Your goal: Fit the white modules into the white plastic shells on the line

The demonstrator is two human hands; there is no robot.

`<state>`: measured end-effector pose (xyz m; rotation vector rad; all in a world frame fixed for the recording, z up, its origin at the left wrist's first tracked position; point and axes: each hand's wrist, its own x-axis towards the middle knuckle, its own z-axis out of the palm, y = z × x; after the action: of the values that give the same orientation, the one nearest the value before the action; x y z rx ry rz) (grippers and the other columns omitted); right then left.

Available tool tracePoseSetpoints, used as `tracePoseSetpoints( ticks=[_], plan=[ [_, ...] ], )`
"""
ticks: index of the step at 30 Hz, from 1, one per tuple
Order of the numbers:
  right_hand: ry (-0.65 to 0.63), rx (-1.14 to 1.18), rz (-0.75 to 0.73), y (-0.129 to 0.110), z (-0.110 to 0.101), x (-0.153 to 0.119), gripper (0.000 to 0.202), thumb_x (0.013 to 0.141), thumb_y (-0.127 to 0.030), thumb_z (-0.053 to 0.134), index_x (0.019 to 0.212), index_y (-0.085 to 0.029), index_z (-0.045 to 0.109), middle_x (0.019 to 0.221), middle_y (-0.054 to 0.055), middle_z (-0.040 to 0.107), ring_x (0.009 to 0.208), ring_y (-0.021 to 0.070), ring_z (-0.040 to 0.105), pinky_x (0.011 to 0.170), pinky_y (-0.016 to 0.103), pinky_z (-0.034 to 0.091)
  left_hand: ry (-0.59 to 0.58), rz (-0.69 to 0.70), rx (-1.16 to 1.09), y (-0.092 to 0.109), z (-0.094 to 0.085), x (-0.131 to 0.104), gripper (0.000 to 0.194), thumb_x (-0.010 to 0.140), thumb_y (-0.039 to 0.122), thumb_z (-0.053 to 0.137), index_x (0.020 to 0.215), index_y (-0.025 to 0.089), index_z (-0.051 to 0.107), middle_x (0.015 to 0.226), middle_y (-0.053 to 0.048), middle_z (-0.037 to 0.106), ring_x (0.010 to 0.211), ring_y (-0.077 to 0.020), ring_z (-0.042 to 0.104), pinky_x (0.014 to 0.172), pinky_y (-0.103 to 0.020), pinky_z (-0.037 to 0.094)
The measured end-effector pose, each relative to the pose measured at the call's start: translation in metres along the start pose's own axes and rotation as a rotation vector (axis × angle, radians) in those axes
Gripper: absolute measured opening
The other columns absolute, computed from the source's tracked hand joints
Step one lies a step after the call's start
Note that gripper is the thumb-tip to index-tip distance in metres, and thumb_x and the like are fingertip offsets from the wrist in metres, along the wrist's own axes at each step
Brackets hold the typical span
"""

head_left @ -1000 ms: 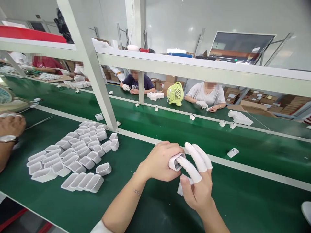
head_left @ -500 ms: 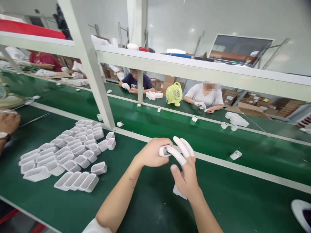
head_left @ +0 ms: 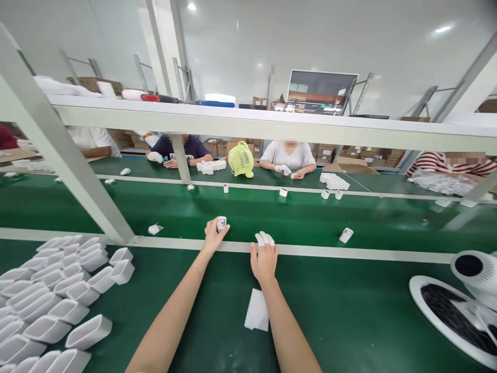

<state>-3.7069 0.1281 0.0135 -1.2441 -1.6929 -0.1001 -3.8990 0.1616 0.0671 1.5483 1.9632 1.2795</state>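
Observation:
My left hand (head_left: 213,237) reaches out over the green belt (head_left: 186,210), its fingers closed round a small white plastic case (head_left: 221,223). Something dark shows inside the case, too small to make out. To the right, my right hand (head_left: 264,259) is above the pale edge strip with nothing in it. White covers sheathe several of its fingertips, and the fingers stretch forward with the thumb apart. Beneath my right forearm lies a white slip of paper (head_left: 256,311). Many open white oblong cases (head_left: 89,331) stand in rows on the table at the left.
Small white cases (head_left: 346,235) are scattered along the belt. A white fan (head_left: 471,290) stands at the right edge. A slanting post (head_left: 70,150) holds up the shelf beam (head_left: 264,120). Across the belt, people work beside a yellow-green fan (head_left: 240,159).
My left hand has carried the white case forward over the belt. My right hand has come away from it. The view has swung right, showing the white fan more fully.

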Motion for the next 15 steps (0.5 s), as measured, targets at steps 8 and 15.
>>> tracePoseSetpoints(
  ticks=[8, 15],
  plan=[
    [-0.064, -0.068, 0.060, -0.002, -0.003, 0.003, 0.041, 0.099, -0.030, 0.036, 0.124, -0.010, 0.061, 0.129, 0.017, 0.059, 0.124, 0.0352, 0.050, 0.099, 0.053, 0.042, -0.038, 0.099, 0.380, -0.004, 0.032, 0.033, 0.041, 0.082, 0.043, 0.057, 0.117, 0.022, 0.058, 0.119, -0.013, 0.060, 0.118, -0.0392, 0.045, 0.096, -0.055, 0.033],
    [-0.163, -0.142, 0.155, -0.004, 0.004, 0.007, 0.042, 0.098, -0.037, 0.038, 0.123, -0.015, 0.064, 0.133, 0.014, 0.057, 0.129, 0.0306, 0.047, 0.104, 0.048, 0.039, 0.180, 0.254, 0.535, -0.001, 0.035, 0.019, 0.062, 0.090, 0.051, 0.041, 0.140, 0.015, 0.038, 0.141, -0.021, 0.039, 0.127, -0.0405, 0.035, 0.098, -0.057, 0.030]
  ],
)
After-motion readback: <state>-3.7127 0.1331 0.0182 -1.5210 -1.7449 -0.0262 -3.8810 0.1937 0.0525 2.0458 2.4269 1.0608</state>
